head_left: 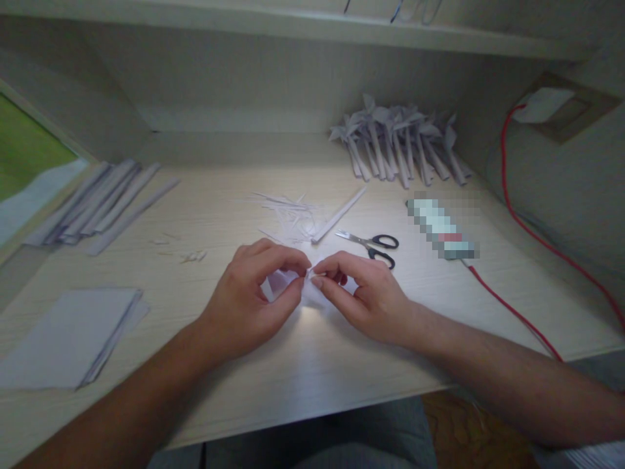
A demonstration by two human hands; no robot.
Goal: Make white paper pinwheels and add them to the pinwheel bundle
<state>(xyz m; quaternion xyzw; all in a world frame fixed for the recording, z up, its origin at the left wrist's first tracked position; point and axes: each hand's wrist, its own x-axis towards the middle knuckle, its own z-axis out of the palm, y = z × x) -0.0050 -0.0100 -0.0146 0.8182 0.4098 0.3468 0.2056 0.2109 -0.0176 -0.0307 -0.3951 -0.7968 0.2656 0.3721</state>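
Note:
Between my two hands is a folded piece of white paper (315, 298), held just above the desk. My left hand (258, 286) pinches it from the left with thumb and forefinger. From the other side my right hand (364, 293) pinches it at the same spot, the fingertips of both hands nearly touching. The fingers cover much of the paper. Just beyond my right hand lie scissors with black handles (370, 244). A rolled paper stick (339, 215) rests behind them, beside a heap of thin paper slivers (293, 215).
Several paper pinwheels on sticks (390, 140) lie at the back right. More rolled paper sticks (112, 198) are at the left, above a stack of paper sheets (68, 335). Small scraps (194, 256) lie nearby. A phone (439, 228) with a red cable (512, 309) lies right.

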